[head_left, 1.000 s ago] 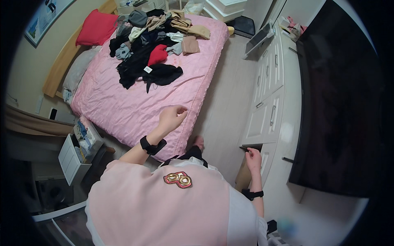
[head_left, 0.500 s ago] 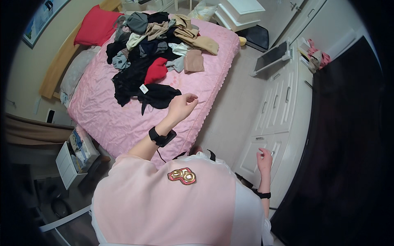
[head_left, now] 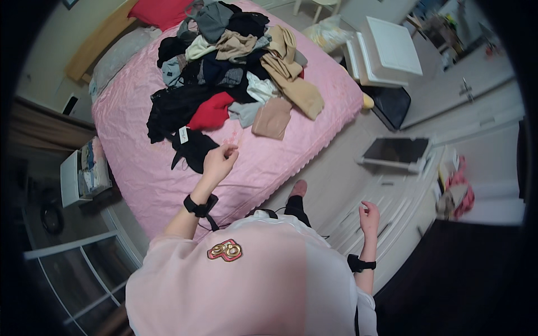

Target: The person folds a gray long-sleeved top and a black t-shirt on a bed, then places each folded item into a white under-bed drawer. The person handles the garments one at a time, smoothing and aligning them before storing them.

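My left hand hangs in front of the bed's near part, its fingers loosely bent and apart, holding nothing. In the picture it overlaps the edge of a black garment with a white tag; whether they touch I cannot tell. My right hand is held out at my right side, fingers lightly curled and nothing in them. Just beyond the left hand lie a red garment, a folded light-brown cloth and a light grey piece. Tan trousers stretch along the pile's right side.
The bed has a pink cover and carries a heap of mixed clothes. White drawers stand past its far right corner. White cabinets line the right side, with a dark-panelled white frame there. A drawer unit stands left.
My view has shifted, and the bed and pile appear closer. A foot of mine now shows beside the bed. Both hands stay empty.
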Action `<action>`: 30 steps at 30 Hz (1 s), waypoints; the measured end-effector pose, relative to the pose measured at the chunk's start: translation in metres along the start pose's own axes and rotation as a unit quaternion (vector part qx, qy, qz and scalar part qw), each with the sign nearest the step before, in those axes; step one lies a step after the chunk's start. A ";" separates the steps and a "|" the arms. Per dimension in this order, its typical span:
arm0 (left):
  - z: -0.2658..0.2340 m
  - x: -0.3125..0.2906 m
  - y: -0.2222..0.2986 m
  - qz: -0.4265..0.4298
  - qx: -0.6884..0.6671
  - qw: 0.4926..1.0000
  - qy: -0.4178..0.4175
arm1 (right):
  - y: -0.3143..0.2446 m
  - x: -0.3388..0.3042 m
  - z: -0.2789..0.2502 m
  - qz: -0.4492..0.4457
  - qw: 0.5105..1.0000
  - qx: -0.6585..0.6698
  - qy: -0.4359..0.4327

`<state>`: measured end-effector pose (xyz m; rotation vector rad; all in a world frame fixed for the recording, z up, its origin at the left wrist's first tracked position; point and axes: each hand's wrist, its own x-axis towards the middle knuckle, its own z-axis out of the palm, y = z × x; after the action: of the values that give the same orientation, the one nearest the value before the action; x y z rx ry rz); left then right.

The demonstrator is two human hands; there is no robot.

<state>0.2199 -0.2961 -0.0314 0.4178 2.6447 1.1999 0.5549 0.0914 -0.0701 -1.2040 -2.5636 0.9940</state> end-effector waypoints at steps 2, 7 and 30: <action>0.022 0.023 0.016 -0.055 -0.015 0.998 0.020 | -0.016 0.080 -0.007 -0.050 0.996 -0.040 -0.056; 0.050 0.066 0.069 -0.146 -0.046 0.986 0.068 | -0.087 0.262 -0.027 -0.171 0.972 -0.058 -0.148; 0.225 0.328 0.219 -0.276 -0.018 0.933 0.232 | -0.118 0.761 -0.038 -0.338 0.887 -0.050 -0.312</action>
<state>0.0166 0.1098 -0.0342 -0.6624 2.7967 1.2528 -0.0154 0.6100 -0.0777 0.1107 -3.1472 1.1919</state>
